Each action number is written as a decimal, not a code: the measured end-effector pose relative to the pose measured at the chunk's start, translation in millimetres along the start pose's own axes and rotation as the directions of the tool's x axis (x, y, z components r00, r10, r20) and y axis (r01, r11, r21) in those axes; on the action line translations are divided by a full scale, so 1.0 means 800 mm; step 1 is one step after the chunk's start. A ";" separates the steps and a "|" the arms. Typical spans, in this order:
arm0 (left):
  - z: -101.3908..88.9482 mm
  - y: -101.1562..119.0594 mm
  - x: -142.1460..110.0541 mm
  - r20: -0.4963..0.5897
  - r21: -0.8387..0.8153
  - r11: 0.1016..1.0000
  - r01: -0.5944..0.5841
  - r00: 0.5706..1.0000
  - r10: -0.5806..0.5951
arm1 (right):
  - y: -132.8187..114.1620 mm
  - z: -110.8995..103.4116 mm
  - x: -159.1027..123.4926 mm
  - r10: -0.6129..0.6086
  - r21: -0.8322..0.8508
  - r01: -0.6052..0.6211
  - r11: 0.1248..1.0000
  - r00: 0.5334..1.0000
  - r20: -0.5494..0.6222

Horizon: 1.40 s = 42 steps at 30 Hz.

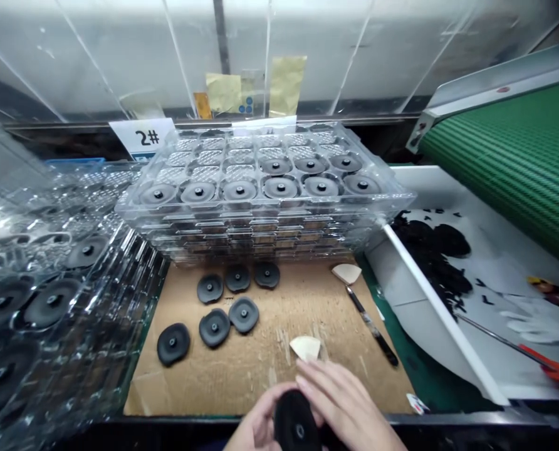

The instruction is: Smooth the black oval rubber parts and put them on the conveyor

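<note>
A dark, round, dished part with a small hub [294,421] is tilted up at the bottom edge of the head view. My left hand [255,421] wraps round its left side. Against its upper right edge lie the fingers of my right hand [343,401], close together and bent over the part; the thumb is hidden. Just beyond those fingertips a cream wedge-shaped pad [305,346] rests on the cardboard sheet [261,382]. Several similar dark round parts [214,327] lie on the left half of the cardboard, hub upward.
Stacked clear plastic trays [261,210] stand behind, with dark parts in some pockets. More trays [96,294] are at left. A second pad [346,273] and a black-handled knife [371,326] lie right. Beyond are a white bin [449,326], red-handled tool [552,366] and green conveyor [519,144].
</note>
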<state>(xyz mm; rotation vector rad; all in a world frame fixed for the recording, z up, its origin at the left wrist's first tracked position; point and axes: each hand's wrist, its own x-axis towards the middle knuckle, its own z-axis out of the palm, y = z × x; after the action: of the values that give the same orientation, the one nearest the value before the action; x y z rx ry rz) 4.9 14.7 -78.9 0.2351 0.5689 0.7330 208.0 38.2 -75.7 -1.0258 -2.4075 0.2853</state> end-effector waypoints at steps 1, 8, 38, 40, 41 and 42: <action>-0.004 0.001 -0.009 -0.021 -0.046 0.999 -0.021 1.000 0.020 | -0.002 0.007 -0.001 0.110 -0.027 -0.110 0.994 0.994 -0.005; 0.002 0.015 -0.053 -0.320 -0.207 0.928 -0.311 0.918 0.236 | 0.024 0.061 0.007 0.458 -0.012 -0.458 0.889 0.888 0.036; 0.066 0.014 -0.046 -0.375 0.095 0.959 -0.267 0.883 0.283 | -0.113 -0.056 0.083 0.257 0.540 -0.149 0.829 0.957 -0.131; 0.066 0.016 -0.050 -0.369 0.102 0.964 -0.247 0.890 0.267 | -0.107 -0.065 0.071 0.237 0.572 -0.215 0.792 0.971 0.037; 0.066 0.017 -0.051 -0.361 0.105 0.966 -0.234 0.897 0.257 | -0.103 -0.071 0.066 0.241 0.563 -0.253 0.787 0.966 0.098; 0.066 0.016 -0.052 -0.353 0.105 0.969 -0.222 0.903 0.245 | -0.099 -0.076 0.062 0.259 0.530 -0.283 0.799 0.958 0.122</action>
<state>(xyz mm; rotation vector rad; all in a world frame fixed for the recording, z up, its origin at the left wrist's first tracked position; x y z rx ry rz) 2.7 -5.2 -13.1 0.2288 0.9291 1.0040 162.0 18.4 23.7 -1.0838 -2.0094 1.0404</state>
